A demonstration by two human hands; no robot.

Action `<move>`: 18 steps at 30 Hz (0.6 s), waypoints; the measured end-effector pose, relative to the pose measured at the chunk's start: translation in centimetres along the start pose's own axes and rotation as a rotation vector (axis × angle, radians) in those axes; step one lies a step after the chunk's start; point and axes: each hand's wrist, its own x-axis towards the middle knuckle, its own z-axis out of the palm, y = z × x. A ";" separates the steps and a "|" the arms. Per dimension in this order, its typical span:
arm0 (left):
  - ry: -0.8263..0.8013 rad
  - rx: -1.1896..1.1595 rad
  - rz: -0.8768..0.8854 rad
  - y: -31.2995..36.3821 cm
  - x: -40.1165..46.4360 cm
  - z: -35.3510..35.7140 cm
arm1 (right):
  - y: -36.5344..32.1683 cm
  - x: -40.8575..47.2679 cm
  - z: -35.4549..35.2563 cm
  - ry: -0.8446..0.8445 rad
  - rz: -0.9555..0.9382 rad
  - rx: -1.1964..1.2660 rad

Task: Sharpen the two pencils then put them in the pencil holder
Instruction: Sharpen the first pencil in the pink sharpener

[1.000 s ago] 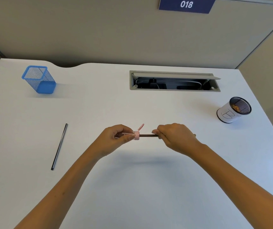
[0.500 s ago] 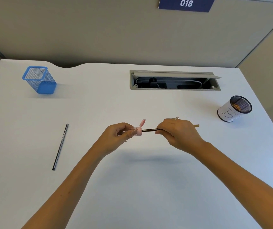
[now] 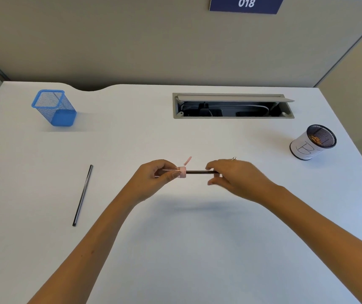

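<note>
From my remote seat I see both hands raised over the middle of the white counter (image 3: pixel 197 249). The left hand (image 3: pixel 153 181) has its fingers curled round a small pink sharpener (image 3: pixel 182 172), pinching it between thumb and forefinger, with a pink shaving curling up from its top toward 1 o'clock. A dark pencil (image 3: pixel 199 172) runs level out of the sharpener toward 3 o'clock and disappears under the right hand (image 3: pixel 237 176). That hand arches over the pencil's far end with its fingers bent around the shaft; the fingertips are blurred, so I take it as a light grip on the pencil, though I cannot make out exactly how each finger lies. A ring shows on one finger of this hand.

The second pencil (image 3: pixel 83 195) lies flat on the counter at about 9 o'clock from the hands, well apart from them, its length running from 12 to 6 o'clock with a slight lean. A blue mesh pencil holder (image 3: pixel 55 108) stands far off at 10 o'clock, near the counter's back edge. At 2 o'clock stands a round cup (image 3: pixel 311 143) wrapped in white paper with a letter drawn on it, something brownish inside. An open cable tray (image 3: pixel 232 106) is set into the counter at 12 o'clock, and a blue sign (image 3: pixel 245 3) reading 018 hangs on the partition behind.
</note>
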 end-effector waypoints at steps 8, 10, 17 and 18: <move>-0.308 -0.113 -0.137 1.3 -0.1 -0.2 | 1.5 -0.1 0.0 0.434 -0.282 -0.318; -0.265 -0.074 -0.109 1.3 -0.1 -0.2 | 1.3 -0.2 -0.1 0.372 -0.215 -0.266; -0.136 0.113 0.075 0.7 -0.3 0.1 | 0.0 0.1 -1.4 -0.257 0.263 0.417; -0.141 0.106 0.069 0.9 -0.3 -0.1 | -0.1 0.1 -1.4 -0.264 0.261 0.430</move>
